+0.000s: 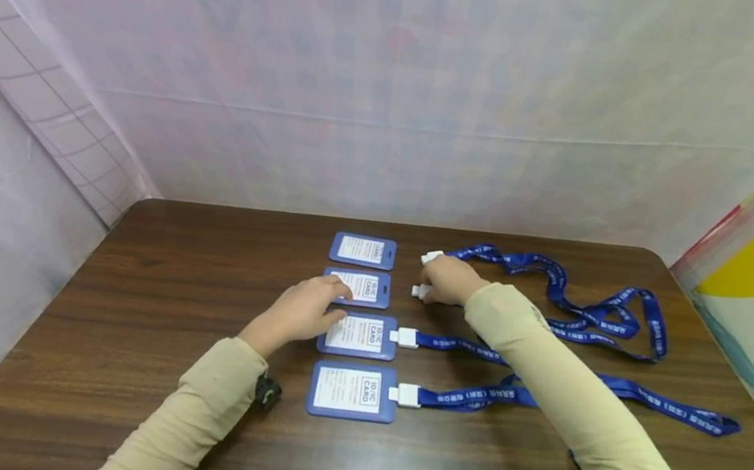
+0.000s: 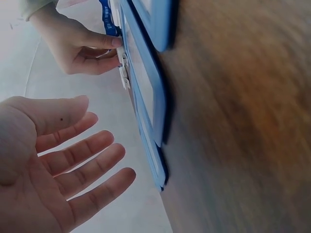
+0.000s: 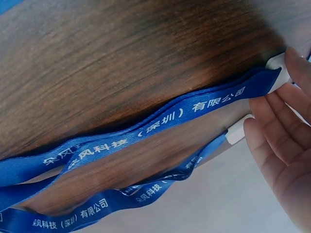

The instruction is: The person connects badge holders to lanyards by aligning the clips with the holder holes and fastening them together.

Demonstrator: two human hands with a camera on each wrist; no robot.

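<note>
Over the brown wood-grain table (image 1: 193,289), through my cameras, I see the left hand (image 1: 296,311) with relaxed fingers apart, near four flat blue plastic card holders (image 1: 348,391) lying in one column. Further right, the right hand (image 1: 454,281) pinches the white plastic clip (image 3: 276,61) of one printed blue fabric lanyard (image 3: 218,99); two similar lanyards (image 1: 469,399) join the two nearer holders.

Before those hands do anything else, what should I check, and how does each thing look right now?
1. Right hand pinching a white clip: ok.
2. Left hand gripping a card holder: not ok; its fingers are open.
3. Second-farthest card holder with its slot toward the clip: ok.
4. Clip joined to that holder: not ok; a gap remains.
5. Nearest card holder joined to its lanyard: ok.
6. Farthest lanyard untangled: cannot tell; loops overlap.
</note>
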